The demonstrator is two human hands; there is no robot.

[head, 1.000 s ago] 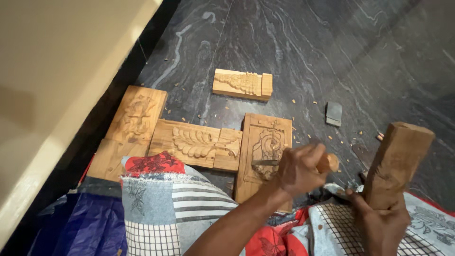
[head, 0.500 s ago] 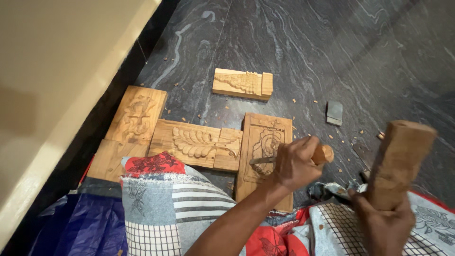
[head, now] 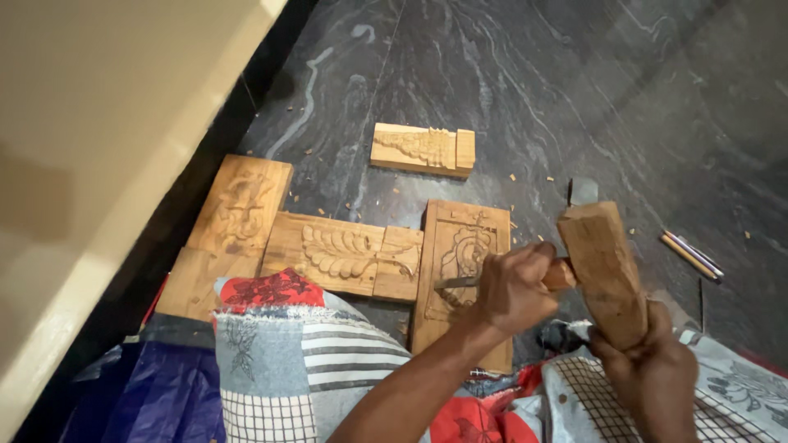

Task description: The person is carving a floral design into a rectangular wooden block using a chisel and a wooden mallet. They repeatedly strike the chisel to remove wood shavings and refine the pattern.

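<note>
Seen from the head camera: the left hand (head: pixel 513 287) clenches a chisel (head: pixel 460 281), blade on the carved panel (head: pixel 462 275) below — the right hand (head: pixel 648 369) grips a wooden mallet (head: pixel 603 271) against the chisel's butt, steadying the cut.

Chisel (head: pixel 460 282) tip on carved upright panel (head: pixel 461 271); wooden mallet (head: pixel 603 271) touching chisel handle end.

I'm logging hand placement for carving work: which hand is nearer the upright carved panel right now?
Left. The left hand sits over the carved panel, pressing the chisel onto its relief. The right hand is off to the panel's right, gripping the wooden mallet.
</note>
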